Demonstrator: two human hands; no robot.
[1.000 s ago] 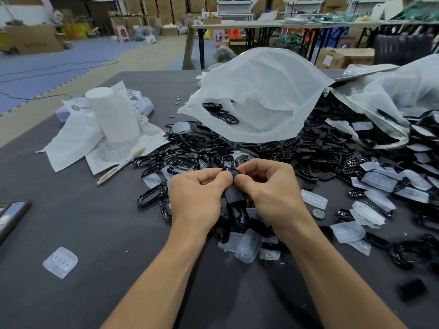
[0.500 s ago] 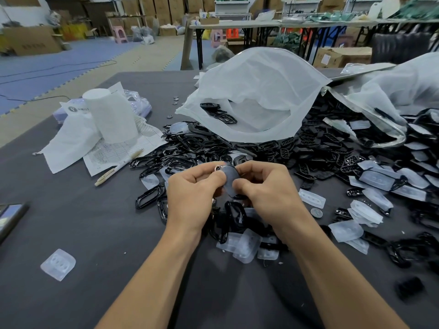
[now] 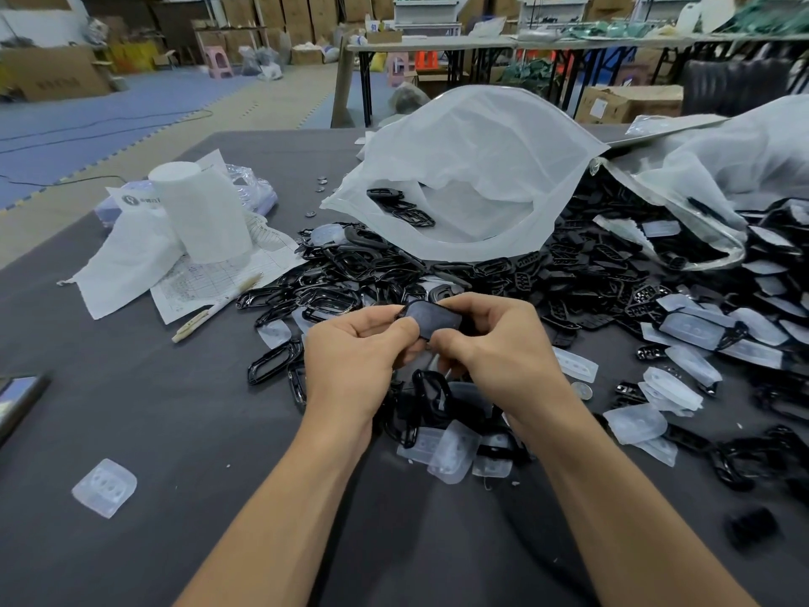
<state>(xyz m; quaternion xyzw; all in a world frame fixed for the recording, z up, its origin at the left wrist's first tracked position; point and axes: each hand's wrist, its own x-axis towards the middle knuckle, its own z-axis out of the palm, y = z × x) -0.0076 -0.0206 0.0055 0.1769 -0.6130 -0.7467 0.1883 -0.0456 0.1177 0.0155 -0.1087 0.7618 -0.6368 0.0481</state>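
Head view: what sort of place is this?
Most likely a small workshop or warehouse for hand assembly. Black plastic frames lie heaped on the work table, cardboard boxes stand at the back, and an open white bag holds more parts.

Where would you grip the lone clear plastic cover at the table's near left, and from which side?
Pinch two opposite edges of the clear cover from above: it lies flat and alone on the grey cloth, edges free all round.
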